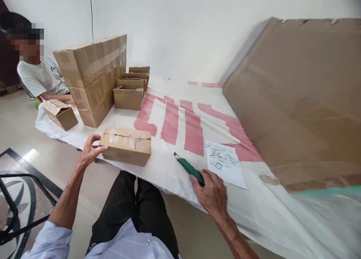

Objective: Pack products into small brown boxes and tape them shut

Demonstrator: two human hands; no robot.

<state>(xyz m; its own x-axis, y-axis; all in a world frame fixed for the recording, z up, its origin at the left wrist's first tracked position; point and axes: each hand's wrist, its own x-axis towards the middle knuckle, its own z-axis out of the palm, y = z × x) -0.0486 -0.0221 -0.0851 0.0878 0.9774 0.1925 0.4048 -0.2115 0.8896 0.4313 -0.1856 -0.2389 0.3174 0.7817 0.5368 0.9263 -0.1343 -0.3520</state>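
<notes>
A small cardboard box (126, 153) with clear tape along its top seam lies near the table's front edge. My left hand (91, 150) grips its left end, the thumb on the near side and the fingers at the far corner. To the right of the box, my right hand (213, 189) is closed around the rear of a green utility knife (190, 168). The knife's tip points away to the upper left, apart from the box. Just beyond my right hand lies a white paper (225, 163) with blue handwritten marks.
A wall of stacked taped boxes (98, 69) stands at the back left, with several open boxes (129, 97) beside it. A co-worker (42, 76) sits behind another small box (60, 114). A large brown carton (307, 101) fills the right side. A white cloth with red print (170, 121) covers the table.
</notes>
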